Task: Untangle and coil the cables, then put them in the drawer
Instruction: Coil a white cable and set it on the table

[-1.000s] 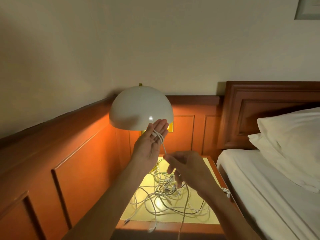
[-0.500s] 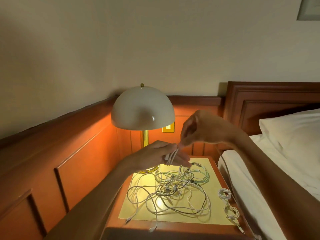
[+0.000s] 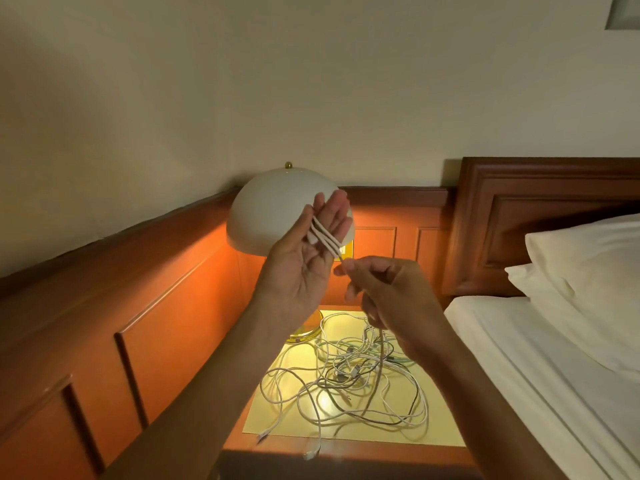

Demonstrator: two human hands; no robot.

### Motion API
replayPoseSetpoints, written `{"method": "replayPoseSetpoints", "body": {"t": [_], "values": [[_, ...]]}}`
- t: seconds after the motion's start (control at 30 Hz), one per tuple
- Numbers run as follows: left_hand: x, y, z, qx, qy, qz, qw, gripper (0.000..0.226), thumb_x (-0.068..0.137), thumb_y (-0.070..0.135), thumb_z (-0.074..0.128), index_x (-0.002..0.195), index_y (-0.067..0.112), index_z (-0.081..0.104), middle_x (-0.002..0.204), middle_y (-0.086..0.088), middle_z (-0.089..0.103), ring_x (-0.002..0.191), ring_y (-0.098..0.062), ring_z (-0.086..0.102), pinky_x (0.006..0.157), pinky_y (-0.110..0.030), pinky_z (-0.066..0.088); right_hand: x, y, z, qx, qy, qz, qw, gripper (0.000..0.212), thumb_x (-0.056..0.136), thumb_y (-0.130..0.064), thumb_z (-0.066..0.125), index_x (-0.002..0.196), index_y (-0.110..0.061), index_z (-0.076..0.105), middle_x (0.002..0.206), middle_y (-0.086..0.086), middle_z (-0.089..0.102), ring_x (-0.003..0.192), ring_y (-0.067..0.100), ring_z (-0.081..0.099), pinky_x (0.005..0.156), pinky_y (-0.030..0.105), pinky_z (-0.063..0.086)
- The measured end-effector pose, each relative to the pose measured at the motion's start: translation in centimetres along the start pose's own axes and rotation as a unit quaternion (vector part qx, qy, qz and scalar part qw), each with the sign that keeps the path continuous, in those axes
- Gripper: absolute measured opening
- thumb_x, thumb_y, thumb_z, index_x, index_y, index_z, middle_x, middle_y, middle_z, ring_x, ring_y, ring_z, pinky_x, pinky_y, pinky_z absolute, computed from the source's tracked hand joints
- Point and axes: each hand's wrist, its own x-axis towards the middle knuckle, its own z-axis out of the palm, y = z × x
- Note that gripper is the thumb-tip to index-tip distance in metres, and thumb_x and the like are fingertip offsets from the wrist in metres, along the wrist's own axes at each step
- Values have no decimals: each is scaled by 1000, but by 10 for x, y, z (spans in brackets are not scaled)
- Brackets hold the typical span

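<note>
Left hand (image 3: 301,271) palm up, fingers straight — 3 turns of thin white cable (image 3: 323,238) slant across them toward lower-right, where right hand (image 3: 391,299) pinches the strand, above the tangled pale cables (image 3: 346,379).

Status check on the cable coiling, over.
Left hand up, fingers straight, white cable looped across them. Right hand pinches that cable just below. Tangle on nightstand unsorted. Lamp close behind left hand.

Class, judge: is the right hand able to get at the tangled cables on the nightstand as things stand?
Probably not yet. The right hand pinches the white cable wound across the left hand, so its fingers are occupied. The tangled cables lie open just below it, nothing between.
</note>
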Motion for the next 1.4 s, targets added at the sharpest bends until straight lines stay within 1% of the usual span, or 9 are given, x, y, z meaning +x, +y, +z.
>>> {"method": "replayPoseSetpoints", "body": {"t": [0.17,0.37,0.57,0.7,0.9,1.07,1.17,1.3,1.4], "values": [[24,-22,-25,260,48,123,957,26,105,19,38,109,6,60,108,-8,74,111,-19,67,100,-32,50,-7,6,5,-272,-10,-48,961,25,101,-29,56,87,-22,75,54,-8,62,40,3,49,50,19,37],[21,-18,-74,736,-70,119,663,33,106,27,37,89,26,66,87,12,73,88,-3,68,85,-33,51,12,-7,-20,-529,-38,-62,845,15,89,-42,69,94,-31,78,75,-11,70,74,10,65,71,30,53],[-3,1,-71,483,-188,-237,822,52,105,36,25,82,11,64,66,-1,65,82,-22,67,89,-36,49,55,-47,-51,-473,-178,-93,858,20,73,-42,82,82,-24,80,73,-7,75,66,-3,66,63,10,44],[-9,5,-49,308,-153,-164,925,39,99,28,38,69,17,60,50,6,42,68,-14,60,84,-32,54,71,-26,-52,-221,-155,-76,960,23,79,-27,77,90,-7,78,76,16,72,58,6,59,60,18,43],[17,-9,-43,142,54,6,988,29,105,19,37,85,9,54,56,2,56,74,-12,68,94,-34,54,34,39,-9,-130,-22,-11,991,23,98,-19,61,80,-25,73,51,-11,58,41,0,41,45,11,31],[28,-38,-71,301,96,90,945,23,104,23,42,97,9,58,93,-4,77,101,-18,70,103,-35,46,9,64,20,-328,12,-66,942,29,102,-23,53,82,-17,73,65,-1,67,58,8,58,61,25,46],[30,-34,-90,596,64,170,782,32,106,28,37,92,18,64,91,7,76,86,-16,70,86,-30,50,8,58,10,-425,-4,-50,904,21,98,-32,59,99,-23,78,83,-2,75,75,17,66,68,28,47],[17,-28,-93,796,-91,22,598,34,106,27,40,81,21,63,63,13,64,55,-2,56,59,-29,40,17,26,-16,-517,-80,-65,850,16,89,-34,70,82,-24,78,65,-7,63,62,12,56,61,28,41],[7,-26,-93,726,-161,-96,661,39,106,27,38,77,13,60,58,5,62,64,-10,65,78,-41,55,32,0,-35,-540,-148,-77,825,15,81,-38,79,73,-25,75,62,-8,65,55,4,57,57,27,48]]}}
